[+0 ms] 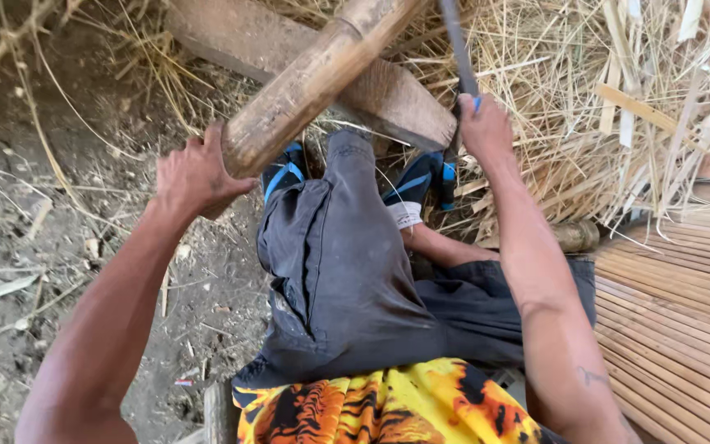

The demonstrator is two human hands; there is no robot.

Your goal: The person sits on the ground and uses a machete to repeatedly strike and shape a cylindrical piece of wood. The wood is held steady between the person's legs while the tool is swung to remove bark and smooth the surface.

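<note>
My left hand (195, 174) has its fingers wrapped round the near end of the bamboo pole (314, 82) slanting over my knee, while my right hand (484, 127) is clenched on a blade handle (458, 49) beside it

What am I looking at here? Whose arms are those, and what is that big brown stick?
The camera sits on a person's head and looks down, so you see that person's own arms and legs. The person is sitting low over bare dirt, wearing dark trousers and a yellow and orange top. The left hand grips the end of a thick bamboo pole, which slants up and away. The right hand holds a dark blade by a handle with a bit of blue on it. Under the pole lies a wooden block. Dry straw and thin strips are piled behind, and flat bamboo slats lie on the right.
</note>
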